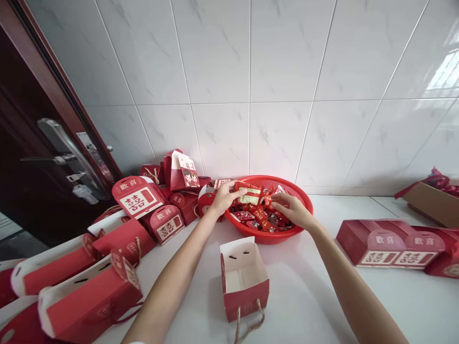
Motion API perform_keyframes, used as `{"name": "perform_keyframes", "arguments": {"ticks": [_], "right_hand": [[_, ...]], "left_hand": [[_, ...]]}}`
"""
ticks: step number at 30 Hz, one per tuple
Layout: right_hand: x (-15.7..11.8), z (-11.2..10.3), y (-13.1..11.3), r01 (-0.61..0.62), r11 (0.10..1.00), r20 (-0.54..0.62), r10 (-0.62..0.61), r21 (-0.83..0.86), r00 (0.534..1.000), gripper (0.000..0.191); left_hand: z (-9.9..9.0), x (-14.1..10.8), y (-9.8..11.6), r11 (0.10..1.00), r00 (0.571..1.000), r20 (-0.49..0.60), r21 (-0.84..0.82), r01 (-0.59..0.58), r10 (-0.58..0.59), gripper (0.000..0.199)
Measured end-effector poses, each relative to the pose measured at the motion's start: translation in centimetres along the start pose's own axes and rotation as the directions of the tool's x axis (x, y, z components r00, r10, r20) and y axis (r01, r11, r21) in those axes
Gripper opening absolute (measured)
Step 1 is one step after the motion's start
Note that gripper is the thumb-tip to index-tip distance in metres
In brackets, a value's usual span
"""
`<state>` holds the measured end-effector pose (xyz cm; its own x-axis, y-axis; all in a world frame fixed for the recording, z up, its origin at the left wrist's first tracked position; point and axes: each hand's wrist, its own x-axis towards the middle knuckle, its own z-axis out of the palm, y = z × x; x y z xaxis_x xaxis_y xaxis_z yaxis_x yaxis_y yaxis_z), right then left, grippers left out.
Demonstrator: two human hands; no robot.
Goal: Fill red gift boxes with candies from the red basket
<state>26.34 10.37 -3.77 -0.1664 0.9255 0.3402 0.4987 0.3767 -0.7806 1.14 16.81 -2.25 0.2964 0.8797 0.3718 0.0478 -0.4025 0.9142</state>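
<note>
A red plastic basket [306, 210] full of wrapped candies [263, 217] stands against the tiled wall. Over its left side my left hand [225, 197] pinches a red and pale-gold packet [249, 193]. My right hand [291, 209] reaches into the basket's right side, fingers closed around a small red wrapped candy [267, 199]. In front of the basket stands an open red gift box [245, 282] with a white inside; its bottom shows bare. A twine handle [251, 325] hangs from the box's near side.
Many red gift boxes [139, 200], some open, crowd the left side beside a dark door [43, 119]. Closed gift boxes [390, 241] stand in a row at right. Behind them is a brown cardboard box [432, 203].
</note>
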Motion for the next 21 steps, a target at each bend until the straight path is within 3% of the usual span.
{"name": "perform_keyframes", "arguments": {"ticks": [4, 8, 12, 14, 18, 21], "right_hand": [[-0.1, 0.7, -1.4, -0.043, 0.969, 0.031, 0.036, 0.244, 0.999, 0.044], [-0.2, 1.6, -2.4, -0.074, 0.927, 0.086, 0.045, 0.367, 0.995, 0.043], [-0.3, 1.8, -2.6, -0.03, 0.899, 0.012, 0.028, 0.437, 1.0, 0.038], [-0.3, 1.8, -2.4, 0.032, 0.883, -0.059, -0.005, 0.469, 0.998, 0.035], [-0.3, 2.0, -1.9, 0.23, 0.905, -0.239, -0.149, 0.357, 0.959, 0.019], [-0.4, 1.8, -1.8, 0.29, 0.926, -0.226, -0.237, 0.241, 0.945, 0.025]], "left_hand": [[1.6, -0.8, -0.2, 0.993, 0.999, 0.032, -0.114, 0.002, 0.001, 0.047], [2.1, -1.4, 0.1, 0.985, 0.998, 0.061, -0.172, 0.012, -0.002, 0.045], [1.8, -1.5, 0.4, 0.98, 0.998, 0.061, -0.192, 0.042, -0.031, 0.052], [1.5, -1.5, 0.7, 0.96, 0.99, 0.086, -0.248, 0.132, -0.114, 0.063], [1.2, -1.8, 1.4, 0.843, 0.934, 0.193, -0.405, 0.354, -0.3, 0.06], [1.3, -2.3, 1.9, 0.857, 0.946, 0.179, -0.402, 0.322, -0.271, 0.042]]}}
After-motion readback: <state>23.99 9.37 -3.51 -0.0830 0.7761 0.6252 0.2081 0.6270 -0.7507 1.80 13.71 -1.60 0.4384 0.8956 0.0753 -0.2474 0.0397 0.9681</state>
